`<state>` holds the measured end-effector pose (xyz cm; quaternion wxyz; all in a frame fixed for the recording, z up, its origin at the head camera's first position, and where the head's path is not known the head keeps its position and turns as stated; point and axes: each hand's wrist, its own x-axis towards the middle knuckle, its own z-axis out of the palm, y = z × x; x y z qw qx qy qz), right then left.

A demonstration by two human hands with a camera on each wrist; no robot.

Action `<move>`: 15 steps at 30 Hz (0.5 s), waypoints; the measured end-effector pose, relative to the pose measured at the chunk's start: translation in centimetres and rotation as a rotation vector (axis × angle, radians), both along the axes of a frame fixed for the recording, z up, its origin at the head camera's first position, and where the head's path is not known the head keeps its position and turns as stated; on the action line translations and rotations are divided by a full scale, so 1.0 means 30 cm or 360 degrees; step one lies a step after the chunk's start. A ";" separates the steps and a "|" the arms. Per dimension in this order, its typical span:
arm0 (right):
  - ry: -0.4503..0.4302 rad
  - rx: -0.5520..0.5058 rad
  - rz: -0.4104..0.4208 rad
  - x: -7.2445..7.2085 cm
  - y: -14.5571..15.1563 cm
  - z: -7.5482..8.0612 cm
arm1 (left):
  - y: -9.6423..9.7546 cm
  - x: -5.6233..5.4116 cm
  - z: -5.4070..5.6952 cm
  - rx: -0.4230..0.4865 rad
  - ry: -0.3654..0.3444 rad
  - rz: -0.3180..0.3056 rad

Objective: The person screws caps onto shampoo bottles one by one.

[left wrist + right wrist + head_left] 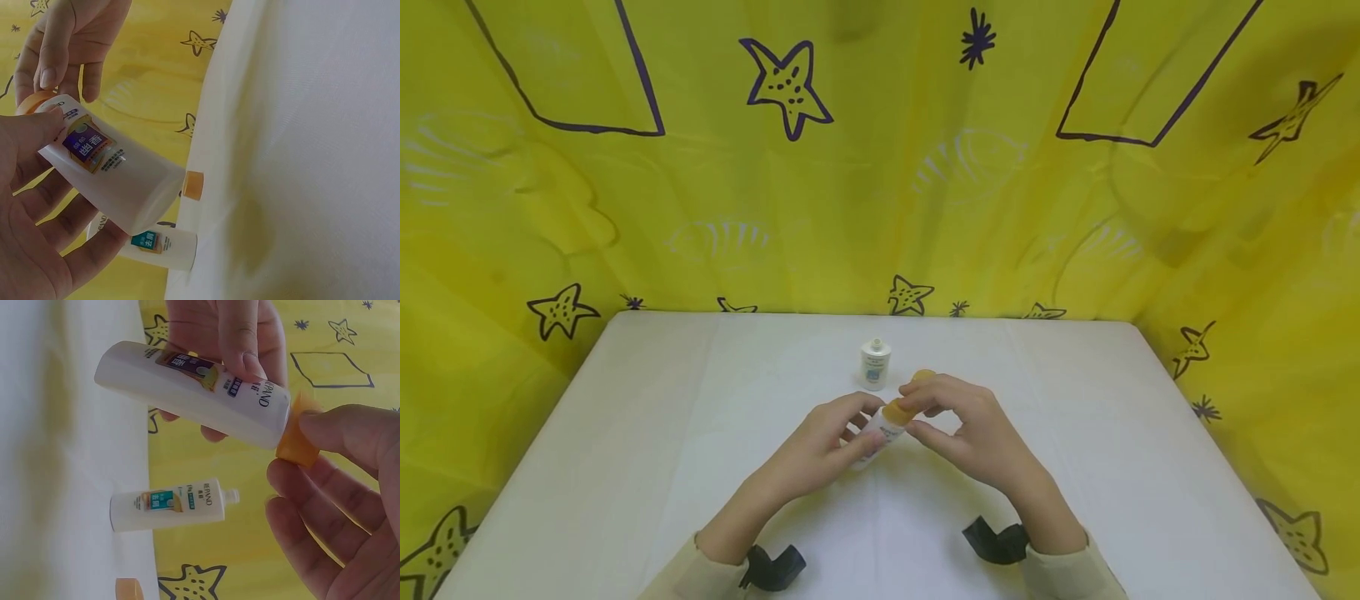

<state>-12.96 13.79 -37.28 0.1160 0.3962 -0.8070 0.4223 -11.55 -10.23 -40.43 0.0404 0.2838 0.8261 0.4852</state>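
My left hand [820,442] grips the body of a white shampoo-type bottle [119,169] with a purple label, tilted above the table. Thumb and fingers of my right hand [973,425] pinch its orange cap [300,431], which sits at the bottle's neck. Behind the hands a second white bottle [874,367] stands upright on the table, its label teal and its narrow spout bare. Another orange cap [193,185] stands on the table near that bottle, partly behind my right hand in the head view.
The table has a white cloth [737,358]. A yellow curtain [850,192] with starfish and fish drawings hangs behind and along both sides. Black wrist mounts [775,568] show at both sleeves.
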 end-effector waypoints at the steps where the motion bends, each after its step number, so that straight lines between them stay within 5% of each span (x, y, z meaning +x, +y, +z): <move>1: -0.0004 0.0004 -0.0003 0.000 -0.001 0.000 | -0.001 0.000 0.000 -0.0002 0.0003 0.0004; 15: 0.0021 0.0025 0.0023 -0.004 -0.003 -0.006 | -0.007 -0.005 -0.003 -0.0008 0.0001 0.0024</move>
